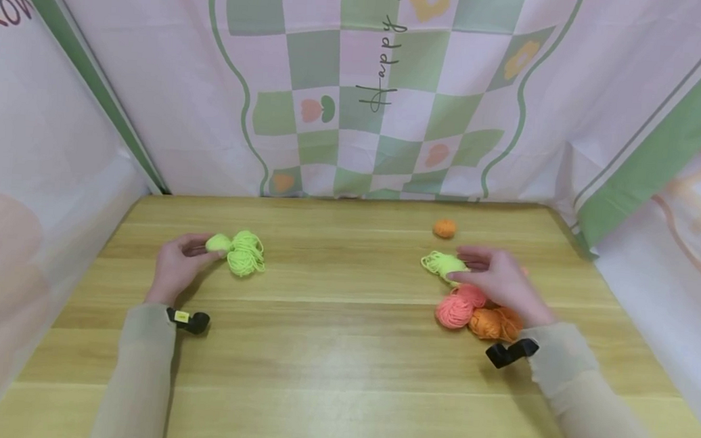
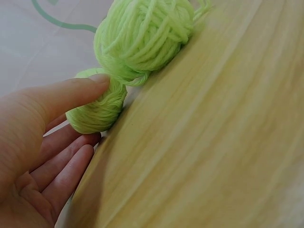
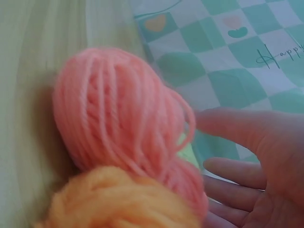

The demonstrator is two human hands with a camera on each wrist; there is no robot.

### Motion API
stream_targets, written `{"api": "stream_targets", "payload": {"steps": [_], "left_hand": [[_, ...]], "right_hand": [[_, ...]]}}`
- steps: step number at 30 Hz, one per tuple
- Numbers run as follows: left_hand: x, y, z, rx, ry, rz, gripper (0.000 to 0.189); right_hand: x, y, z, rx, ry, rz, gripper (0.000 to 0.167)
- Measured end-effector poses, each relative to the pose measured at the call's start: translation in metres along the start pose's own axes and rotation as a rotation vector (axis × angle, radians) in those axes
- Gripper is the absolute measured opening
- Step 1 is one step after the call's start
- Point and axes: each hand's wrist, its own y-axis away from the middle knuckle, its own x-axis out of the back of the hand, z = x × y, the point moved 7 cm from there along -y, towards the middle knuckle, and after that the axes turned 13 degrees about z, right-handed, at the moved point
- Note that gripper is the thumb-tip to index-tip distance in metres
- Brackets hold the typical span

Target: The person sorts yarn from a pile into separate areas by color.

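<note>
At the left of the table, my left hand point(image 1: 178, 264) pinches the small end of a yellow-green yarn bundle point(image 1: 245, 254) between thumb and fingers. In the left wrist view, the thumb point(image 2: 76, 92) lies over that small lobe point(image 2: 97, 111), and the larger wound lobe point(image 2: 142, 35) sits beyond it. On the right, my right hand point(image 1: 499, 280) reaches over a second yellow-green yarn bundle point(image 1: 441, 264), thumb and fingers spread at its near end. Pink yarn point(image 3: 118, 111) mostly hides this bundle in the right wrist view, so firm contact is unclear.
Below my right hand lie a pink yarn bundle point(image 1: 457, 309) and an orange yarn bundle point(image 1: 490, 322), touching each other. A small orange ball point(image 1: 445, 228) sits near the table's back edge. Printed cloth point(image 1: 356, 138) hangs behind the wooden table point(image 1: 316, 366).
</note>
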Motion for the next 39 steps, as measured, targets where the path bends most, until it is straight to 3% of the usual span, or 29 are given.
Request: {"api": "stream_targets", "payload": {"steps": [16, 39], "left_hand": [[0.000, 0.002, 0.002, 0.007, 0.008, -0.002, 0.064], [-0.001, 0.002, 0.001, 0.015, 0.015, -0.007, 0.064]], "right_hand": [[-0.009, 0.001, 0.005, 0.029, 0.063, 0.028, 0.067], [-0.014, 0.003, 0.005, 0.032, 0.092, 0.024, 0.064]]}}
